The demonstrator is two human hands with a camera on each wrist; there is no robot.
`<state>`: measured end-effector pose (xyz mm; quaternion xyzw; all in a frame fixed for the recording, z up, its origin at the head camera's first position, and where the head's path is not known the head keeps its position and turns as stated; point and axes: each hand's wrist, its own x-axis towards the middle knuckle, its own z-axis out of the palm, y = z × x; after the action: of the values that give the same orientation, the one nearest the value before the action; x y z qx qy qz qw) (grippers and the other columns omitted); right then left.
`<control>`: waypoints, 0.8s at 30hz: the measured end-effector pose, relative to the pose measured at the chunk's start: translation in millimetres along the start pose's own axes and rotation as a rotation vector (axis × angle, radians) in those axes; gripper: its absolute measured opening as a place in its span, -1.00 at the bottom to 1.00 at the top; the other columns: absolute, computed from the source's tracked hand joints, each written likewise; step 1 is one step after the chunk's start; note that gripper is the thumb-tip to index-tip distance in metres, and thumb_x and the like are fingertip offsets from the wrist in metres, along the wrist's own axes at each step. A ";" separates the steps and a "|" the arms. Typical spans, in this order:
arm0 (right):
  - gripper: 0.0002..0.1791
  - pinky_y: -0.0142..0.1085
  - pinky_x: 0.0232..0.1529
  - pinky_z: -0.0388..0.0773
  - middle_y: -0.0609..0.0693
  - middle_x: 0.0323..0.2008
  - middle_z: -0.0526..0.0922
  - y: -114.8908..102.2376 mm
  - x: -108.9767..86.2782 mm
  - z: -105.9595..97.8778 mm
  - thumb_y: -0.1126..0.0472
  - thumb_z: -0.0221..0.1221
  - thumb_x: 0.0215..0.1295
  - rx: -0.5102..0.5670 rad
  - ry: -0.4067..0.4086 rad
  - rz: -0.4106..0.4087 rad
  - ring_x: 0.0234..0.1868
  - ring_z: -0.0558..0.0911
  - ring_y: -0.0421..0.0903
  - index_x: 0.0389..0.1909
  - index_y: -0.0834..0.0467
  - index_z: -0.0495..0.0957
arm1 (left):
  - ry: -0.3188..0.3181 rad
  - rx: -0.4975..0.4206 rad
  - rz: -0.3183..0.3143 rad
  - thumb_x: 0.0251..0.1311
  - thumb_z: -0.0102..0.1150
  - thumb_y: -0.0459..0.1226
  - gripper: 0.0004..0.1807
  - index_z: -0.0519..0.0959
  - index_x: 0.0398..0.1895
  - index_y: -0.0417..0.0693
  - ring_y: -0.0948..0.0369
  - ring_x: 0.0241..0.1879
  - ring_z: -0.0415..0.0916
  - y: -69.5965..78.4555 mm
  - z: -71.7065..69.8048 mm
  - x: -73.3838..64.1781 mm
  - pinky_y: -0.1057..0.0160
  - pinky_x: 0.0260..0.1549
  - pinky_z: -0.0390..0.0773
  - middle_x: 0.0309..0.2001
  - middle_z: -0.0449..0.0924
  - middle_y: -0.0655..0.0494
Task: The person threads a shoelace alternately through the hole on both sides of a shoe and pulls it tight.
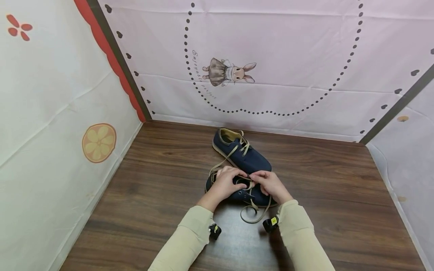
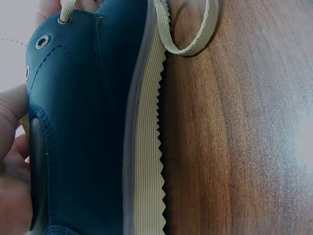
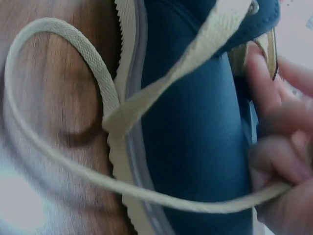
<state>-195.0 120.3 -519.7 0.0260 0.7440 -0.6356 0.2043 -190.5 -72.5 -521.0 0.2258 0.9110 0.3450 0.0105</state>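
Nearest the person lies a navy shoe (image 1: pixel 239 194) with a ribbed cream sole (image 2: pixel 149 147), its toe toward the right. My left hand (image 1: pixel 222 184) grips the shoe's upper at the opening, thumb by the collar and fingers at the far eyelet flap. At the lacing, the right hand (image 1: pixel 270 185) pinches with thumb and forefinger close to the left fingertips. A flat beige shoelace (image 3: pixel 73 169) loops out over the sole and runs into the right hand's curled fingers. Exactly what those right fingertips pinch is partly hidden.
A second navy shoe (image 1: pixel 252 160), laced in beige, lies just behind the first, toe to the right. Its loose lace trails left. Dark wood-grain flooring (image 1: pixel 162 188) surrounds both. Behind stands a printed pink wall sheet (image 1: pixel 288 56), with a white sheet (image 1: pixel 51 94) at the left.
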 end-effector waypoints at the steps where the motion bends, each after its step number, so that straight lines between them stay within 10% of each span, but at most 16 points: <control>1: -0.79 -0.45 -0.74 0.17 -0.07 -0.60 0.53 -0.7 0.9 0.1 0.17 0.16 0.26 -0.018 0.028 0.002 -0.81 0.20 -0.28 -0.25 0.25 0.59 | 0.002 0.002 0.003 0.02 0.35 -0.17 -0.71 0.60 -0.14 0.09 0.18 -0.02 0.32 0.0 0.3 0.1 0.10 0.02 0.15 -0.09 0.59 0.20; 7: -0.82 -0.45 -0.75 0.08 -0.10 -0.62 0.53 -17.9 1.7 -9.5 0.19 0.04 0.37 0.143 0.161 -0.015 -0.82 0.17 -0.27 -0.25 0.26 0.44 | 0.018 0.009 0.039 0.21 0.16 -0.19 -0.82 0.62 -0.14 0.09 0.20 -0.05 0.34 0.6 1.0 -0.5 0.10 0.01 0.17 -0.08 0.60 0.22; 24: -0.85 -0.38 -0.76 -0.05 -0.05 -0.38 0.70 -108.7 -15.8 -46.3 0.15 0.00 0.38 0.264 0.246 -0.522 -0.84 0.03 -0.24 -0.24 0.18 0.39 | 0.020 0.022 0.030 0.29 0.05 -0.19 -0.81 0.62 -0.11 0.13 0.23 -0.05 0.35 -0.4 -1.2 -3.1 0.11 0.06 0.15 -0.09 0.60 0.27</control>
<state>-225.5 147.4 -407.7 -0.0630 0.6556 -0.7499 -0.0623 -188.1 -74.9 -520.7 0.2363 0.9113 0.3373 -0.0063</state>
